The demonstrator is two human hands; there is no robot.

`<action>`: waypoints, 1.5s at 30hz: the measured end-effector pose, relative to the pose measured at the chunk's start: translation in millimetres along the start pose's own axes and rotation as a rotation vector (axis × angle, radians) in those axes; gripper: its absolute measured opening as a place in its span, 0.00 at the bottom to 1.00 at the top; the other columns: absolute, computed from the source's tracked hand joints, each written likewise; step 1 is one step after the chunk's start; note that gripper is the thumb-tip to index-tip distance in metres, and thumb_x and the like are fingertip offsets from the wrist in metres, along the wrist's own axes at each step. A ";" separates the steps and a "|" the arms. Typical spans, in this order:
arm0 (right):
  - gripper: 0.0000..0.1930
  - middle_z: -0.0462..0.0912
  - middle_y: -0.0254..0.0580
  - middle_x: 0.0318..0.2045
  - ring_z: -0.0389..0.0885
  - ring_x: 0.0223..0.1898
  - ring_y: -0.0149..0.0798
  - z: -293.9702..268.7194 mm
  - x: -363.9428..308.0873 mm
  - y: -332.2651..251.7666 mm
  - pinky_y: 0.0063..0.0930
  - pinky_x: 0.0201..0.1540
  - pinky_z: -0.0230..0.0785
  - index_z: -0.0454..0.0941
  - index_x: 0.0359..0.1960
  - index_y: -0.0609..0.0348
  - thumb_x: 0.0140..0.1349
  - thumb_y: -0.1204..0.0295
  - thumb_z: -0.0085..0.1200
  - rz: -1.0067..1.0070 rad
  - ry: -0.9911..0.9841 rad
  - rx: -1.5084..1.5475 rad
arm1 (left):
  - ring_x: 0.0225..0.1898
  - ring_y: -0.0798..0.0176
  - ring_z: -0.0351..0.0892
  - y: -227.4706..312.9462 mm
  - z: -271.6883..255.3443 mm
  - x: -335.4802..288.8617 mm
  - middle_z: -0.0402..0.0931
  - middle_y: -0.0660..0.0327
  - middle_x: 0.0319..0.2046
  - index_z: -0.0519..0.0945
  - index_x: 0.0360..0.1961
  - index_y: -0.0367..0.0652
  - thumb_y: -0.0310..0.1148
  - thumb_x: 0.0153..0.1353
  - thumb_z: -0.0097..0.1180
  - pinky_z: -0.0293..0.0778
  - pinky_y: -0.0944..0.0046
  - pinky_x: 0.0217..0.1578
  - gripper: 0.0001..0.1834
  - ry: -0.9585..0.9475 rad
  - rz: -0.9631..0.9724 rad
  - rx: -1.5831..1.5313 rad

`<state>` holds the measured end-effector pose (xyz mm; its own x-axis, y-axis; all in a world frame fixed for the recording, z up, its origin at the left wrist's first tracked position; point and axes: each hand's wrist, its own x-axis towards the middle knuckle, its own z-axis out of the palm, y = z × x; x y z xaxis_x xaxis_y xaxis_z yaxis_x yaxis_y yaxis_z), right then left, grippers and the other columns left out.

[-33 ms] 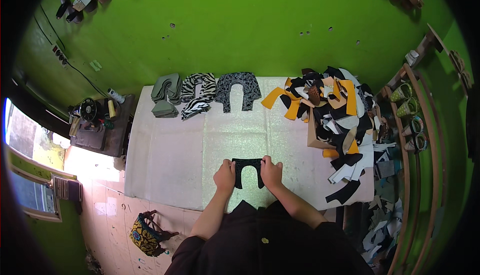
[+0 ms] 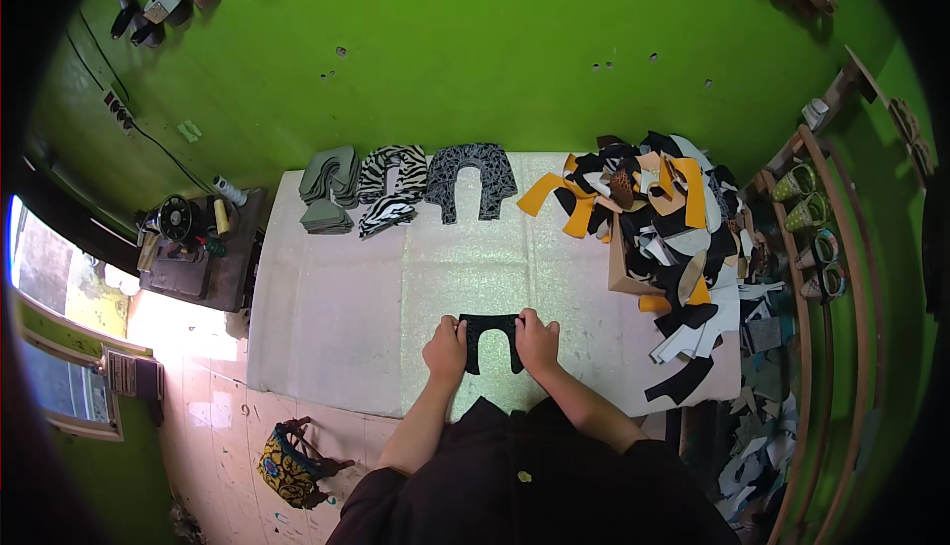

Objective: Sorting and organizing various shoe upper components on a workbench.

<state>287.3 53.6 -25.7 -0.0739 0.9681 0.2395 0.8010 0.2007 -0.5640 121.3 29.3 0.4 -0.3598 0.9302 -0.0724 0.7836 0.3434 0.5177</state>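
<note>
Between my two hands is a dark, U-shaped cut piece of material (image 2: 490, 324), its arch toward the far side and its two legs toward me. My left hand (image 2: 446, 349) grips its left edge with the fingers closed. At its right edge, my right hand (image 2: 537, 343) is closed on the same piece. Both hands are over the near part of the pale table (image 2: 336, 317). Toward the far edge lie a stack of grey-patterned U-shaped pieces (image 2: 445, 174), zebra-striped pieces (image 2: 388, 216) and stacked grey-green pieces (image 2: 327, 218).
A heap of black, white and yellow scraps (image 2: 683, 213) spills around a cardboard box (image 2: 623, 266) on the right. At left stands a dark sewing machine table (image 2: 213, 273) with thread spools. A patterned bag (image 2: 287, 471) lies on the floor. Wooden racks (image 2: 836, 238) hold shoes.
</note>
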 end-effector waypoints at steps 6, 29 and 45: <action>0.15 0.72 0.36 0.50 0.71 0.46 0.38 -24.7 -9.6 -15.3 0.43 0.41 0.58 0.70 0.46 0.52 0.57 0.66 0.50 -0.168 -0.018 -0.182 | 0.45 0.51 0.73 0.5 -6.4 -10.4 0.73 0.52 0.43 0.73 0.43 0.43 0.35 0.58 0.50 0.68 0.54 0.39 0.13 0.164 0.265 -0.010; 0.26 0.61 0.43 0.61 0.55 0.64 0.45 -21.7 -8.0 -8.9 0.64 0.60 0.39 0.62 0.58 0.55 0.60 0.58 0.45 -0.075 -0.276 -0.148 | 0.55 0.54 0.65 -16.2 -28.8 23.1 0.70 0.56 0.49 0.70 0.51 0.44 0.41 0.53 0.56 0.51 0.45 0.56 0.25 -0.115 0.507 -0.014; 0.28 0.60 0.43 0.61 0.53 0.65 0.44 -18.3 -0.3 0.8 0.66 0.60 0.37 0.62 0.59 0.50 0.58 0.54 0.48 -0.154 -0.367 -0.131 | 0.42 0.58 0.71 -22.5 -31.4 66.3 0.74 0.62 0.33 0.79 0.32 0.48 0.43 0.49 0.60 0.55 0.56 0.43 0.13 -0.387 0.493 0.066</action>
<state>298.8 50.7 -11.8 -0.3862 0.9224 0.0026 0.8313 0.3492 -0.4323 64.0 79.2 10.7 0.2511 0.9565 -0.1484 0.8449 -0.1418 0.5158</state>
